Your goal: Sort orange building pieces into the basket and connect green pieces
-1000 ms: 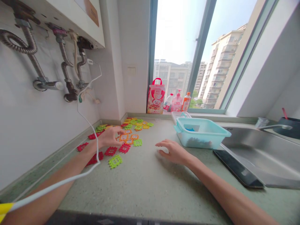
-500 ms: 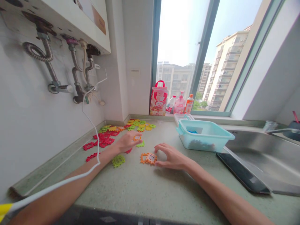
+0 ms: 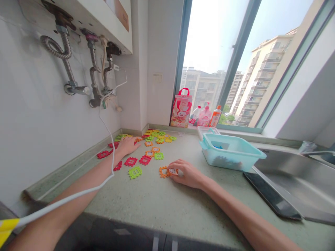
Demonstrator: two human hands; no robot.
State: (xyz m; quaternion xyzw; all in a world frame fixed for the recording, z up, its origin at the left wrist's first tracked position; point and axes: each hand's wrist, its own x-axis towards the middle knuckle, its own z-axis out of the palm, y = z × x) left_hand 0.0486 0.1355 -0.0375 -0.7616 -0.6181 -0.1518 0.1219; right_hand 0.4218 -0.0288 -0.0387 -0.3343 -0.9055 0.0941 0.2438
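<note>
Right hand (image 3: 187,175) has a narrow grip on an orange interlocking plastic tile (image 3: 163,172), fingers closed over its edge, tile lying flat on the worktop (image 3: 167,209) just ahead of the hand. Left hand (image 3: 127,146) is open wide, resting on the scattered tiles near the wall, with a red tile (image 3: 131,161) and a green tile (image 3: 135,172) just below it. Tiles look light, thin and stiff, maybe slippery; best pinched at the toothed rim. Teal plastic box (image 3: 227,157) sits to the right.
</note>
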